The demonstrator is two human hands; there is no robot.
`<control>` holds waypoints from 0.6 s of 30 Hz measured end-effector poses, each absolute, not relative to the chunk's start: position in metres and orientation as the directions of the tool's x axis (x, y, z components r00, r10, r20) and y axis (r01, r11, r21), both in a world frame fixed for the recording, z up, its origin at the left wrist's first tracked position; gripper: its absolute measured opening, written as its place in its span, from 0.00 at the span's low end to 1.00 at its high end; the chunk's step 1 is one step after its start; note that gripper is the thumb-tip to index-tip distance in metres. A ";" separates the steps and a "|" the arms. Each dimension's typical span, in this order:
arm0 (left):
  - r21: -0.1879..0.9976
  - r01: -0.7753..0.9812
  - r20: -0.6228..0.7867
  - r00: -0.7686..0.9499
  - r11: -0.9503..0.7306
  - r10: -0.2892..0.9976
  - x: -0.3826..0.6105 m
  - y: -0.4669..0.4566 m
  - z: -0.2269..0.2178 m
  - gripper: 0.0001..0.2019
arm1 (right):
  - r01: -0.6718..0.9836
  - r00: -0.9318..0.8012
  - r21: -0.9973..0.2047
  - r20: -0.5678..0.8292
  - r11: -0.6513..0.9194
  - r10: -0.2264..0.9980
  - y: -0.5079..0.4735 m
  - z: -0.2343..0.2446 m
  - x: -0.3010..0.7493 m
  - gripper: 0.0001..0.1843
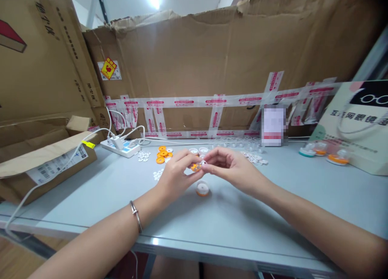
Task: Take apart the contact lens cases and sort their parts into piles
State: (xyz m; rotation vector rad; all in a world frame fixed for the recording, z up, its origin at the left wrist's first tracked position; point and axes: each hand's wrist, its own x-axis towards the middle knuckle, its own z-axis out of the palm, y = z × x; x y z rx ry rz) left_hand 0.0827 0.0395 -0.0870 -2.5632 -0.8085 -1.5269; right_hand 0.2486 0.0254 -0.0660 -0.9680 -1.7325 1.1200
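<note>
My left hand [178, 172] pinches a small orange round part [197, 166] at the middle of the table. From the other side, the fingertips of my right hand [227, 163] close on a small whitish piece at the part's edge, too small to name. Just below my hands stands a round orange-and-white part with a clear rim [202, 188]. Beyond my fingers are white round cups [193, 151], partly hidden. A pile of orange discs [163, 153] lies to the left, with small white pieces [158, 174] close to my left hand.
A power strip [121, 146] with plugs and cables sits at the back left, beside an open cardboard box [48, 157]. Clear domed parts [236, 142] line the back. Finished-looking domed pieces [338, 157] and a paper bag [357, 125] stand at right. Large cartons [188, 60] wall off the rear.
</note>
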 end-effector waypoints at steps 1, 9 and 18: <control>0.212 0.451 0.832 0.383 -0.867 0.402 0.083 0.039 -0.087 0.05 | 0.154 -0.338 -0.944 0.228 0.293 0.913 0.025 -0.067 0.247 0.14; 0.275 0.488 0.758 0.421 -0.829 0.499 0.080 0.040 -0.084 0.17 | 0.436 -0.044 -0.860 0.273 0.264 0.961 0.075 -0.055 0.323 0.12; 0.297 0.492 0.666 0.508 -0.818 0.547 0.077 0.041 -0.085 0.08 | 0.766 -0.041 -0.641 0.029 0.050 0.999 0.121 -0.088 0.390 0.04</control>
